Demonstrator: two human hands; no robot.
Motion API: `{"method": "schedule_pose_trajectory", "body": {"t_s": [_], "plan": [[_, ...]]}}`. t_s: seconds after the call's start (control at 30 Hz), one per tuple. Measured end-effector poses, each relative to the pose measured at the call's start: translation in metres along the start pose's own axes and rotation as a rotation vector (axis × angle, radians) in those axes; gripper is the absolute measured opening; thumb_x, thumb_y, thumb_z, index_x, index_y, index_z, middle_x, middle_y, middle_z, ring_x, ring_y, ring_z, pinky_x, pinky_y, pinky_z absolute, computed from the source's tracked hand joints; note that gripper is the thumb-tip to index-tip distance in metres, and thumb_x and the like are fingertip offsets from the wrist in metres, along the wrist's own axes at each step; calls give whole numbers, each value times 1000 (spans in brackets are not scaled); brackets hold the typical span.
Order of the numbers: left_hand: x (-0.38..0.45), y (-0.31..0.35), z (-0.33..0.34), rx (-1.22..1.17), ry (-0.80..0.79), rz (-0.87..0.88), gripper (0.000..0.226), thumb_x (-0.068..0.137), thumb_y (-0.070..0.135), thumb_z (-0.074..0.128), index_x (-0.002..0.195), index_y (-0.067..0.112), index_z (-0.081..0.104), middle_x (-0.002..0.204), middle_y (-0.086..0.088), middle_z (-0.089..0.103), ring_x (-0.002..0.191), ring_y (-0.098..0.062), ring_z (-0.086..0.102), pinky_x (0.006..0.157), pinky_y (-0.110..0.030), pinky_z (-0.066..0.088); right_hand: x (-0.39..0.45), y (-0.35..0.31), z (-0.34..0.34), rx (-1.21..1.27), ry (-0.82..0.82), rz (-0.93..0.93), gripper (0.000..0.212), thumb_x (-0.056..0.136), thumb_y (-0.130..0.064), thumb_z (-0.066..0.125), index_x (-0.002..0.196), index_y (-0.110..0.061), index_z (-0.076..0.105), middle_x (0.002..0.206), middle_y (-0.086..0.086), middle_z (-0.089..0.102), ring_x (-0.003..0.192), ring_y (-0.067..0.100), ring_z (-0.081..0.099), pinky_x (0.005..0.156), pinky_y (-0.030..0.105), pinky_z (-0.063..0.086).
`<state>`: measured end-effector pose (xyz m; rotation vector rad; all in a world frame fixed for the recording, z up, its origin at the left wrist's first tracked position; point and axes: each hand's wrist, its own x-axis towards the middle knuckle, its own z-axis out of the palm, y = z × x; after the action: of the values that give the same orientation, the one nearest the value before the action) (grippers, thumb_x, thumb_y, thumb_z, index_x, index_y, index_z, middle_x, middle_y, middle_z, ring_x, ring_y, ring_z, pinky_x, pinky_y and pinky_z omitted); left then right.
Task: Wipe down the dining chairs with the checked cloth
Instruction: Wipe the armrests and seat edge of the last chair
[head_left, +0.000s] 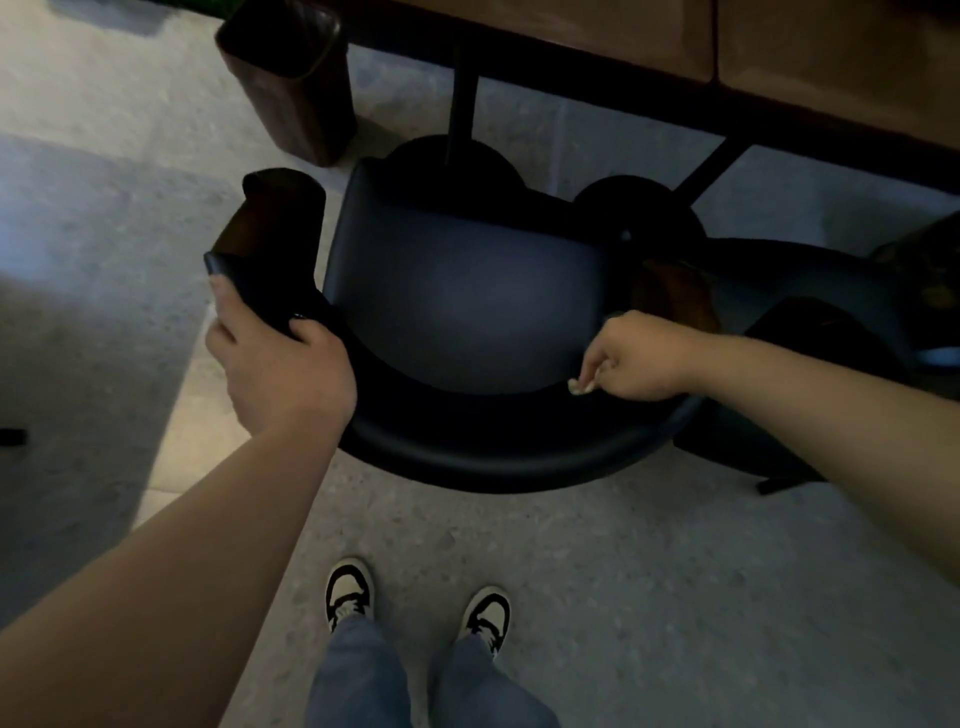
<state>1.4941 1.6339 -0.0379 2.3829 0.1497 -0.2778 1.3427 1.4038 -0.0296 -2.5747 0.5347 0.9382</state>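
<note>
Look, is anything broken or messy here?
Nothing looks broken or spilled. The chair stands straight by the table. The left hand grips its armrest; the right hand pinches only a tiny pale bit, too small to tell.

Dim overall, chair (467, 312) nearly black with detail lost under the table (831, 67). Brighter light on floor (78, 156) upper left. Soft focus, wide-angle bending at the edges.

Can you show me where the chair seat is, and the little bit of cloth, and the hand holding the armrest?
chair seat (467, 301), head view, middle of the dark cushion.
cloth (581, 385), head view, pale scrap under the right hand's fingers.
left hand (280, 364), head view, back of the hand gripping the armrest.
</note>
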Motion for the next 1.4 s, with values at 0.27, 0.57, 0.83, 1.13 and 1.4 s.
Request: {"method": "schedule_pose_trajectory", "body": {"t_s": [0.27,0.57,0.83,1.13,1.4], "plan": [[-1,1,1,6,8,0,66,99,24,44,155,27,10,155,-4,26,134,-31,40,107,-42,35,-14,-19,-22,397,-15,-19,32,86,-2,50,98,-18,75,74,-4,73,64,4,61,60,18,48],[1,2,3,25,22,6,65,99,22,43,155,27,11,157,-1,24,137,-25,36,109,-36,31,86,-9,41,-98,-300,25,33,99,-20,42,121,-4,61,131,13,57,113,31,55,90,30,43],[-1,1,1,39,14,2,65,99,23,44,155,26,11,157,-3,24,138,-27,36,109,-38,32,-6,-31,26,74,-56,-201,41,95,-16,38,125,-29,62,132,2,59,122,25,52,103,33,40],[-3,5,-1,48,11,-7,65,100,23,43,155,26,10,157,-2,23,137,-26,36,108,-36,32,-65,-39,11,435,-27,-286,56,88,-23,59,138,-41,43,122,-27,55,81,-20,55,73,2,39],[0,1,0,30,-1,-3,65,99,24,43,155,27,10,157,-2,23,137,-25,36,107,-38,33,-18,-27,26,352,57,-311,37,83,-10,58,114,-28,69,113,-12,67,104,5,61,93,28,47]]}}
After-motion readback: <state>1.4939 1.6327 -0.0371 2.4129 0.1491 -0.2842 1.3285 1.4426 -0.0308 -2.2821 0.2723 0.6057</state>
